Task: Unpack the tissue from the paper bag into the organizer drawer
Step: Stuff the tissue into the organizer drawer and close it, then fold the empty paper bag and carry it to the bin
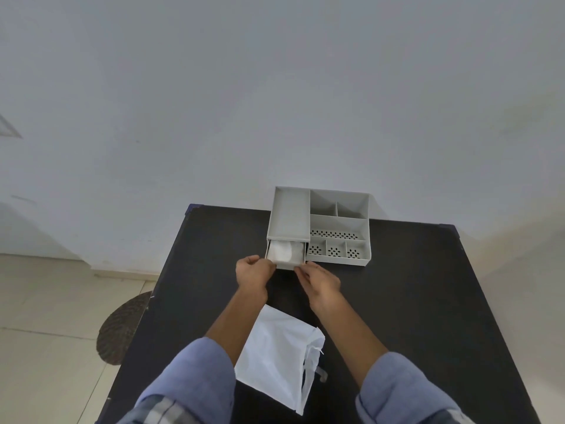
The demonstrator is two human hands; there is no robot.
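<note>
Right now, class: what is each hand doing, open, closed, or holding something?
Left hand: fingers curled on the left front corner of the drawer, which holds the tissue.
Right hand: fingertips on the drawer's right front corner, gripping it.

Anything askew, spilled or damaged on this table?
Nothing stands out. The tissue sits inside the partly open drawer of the organizer, both hands at the drawer's front corners. The white paper bag lies flat near the table edge, intact.
</note>
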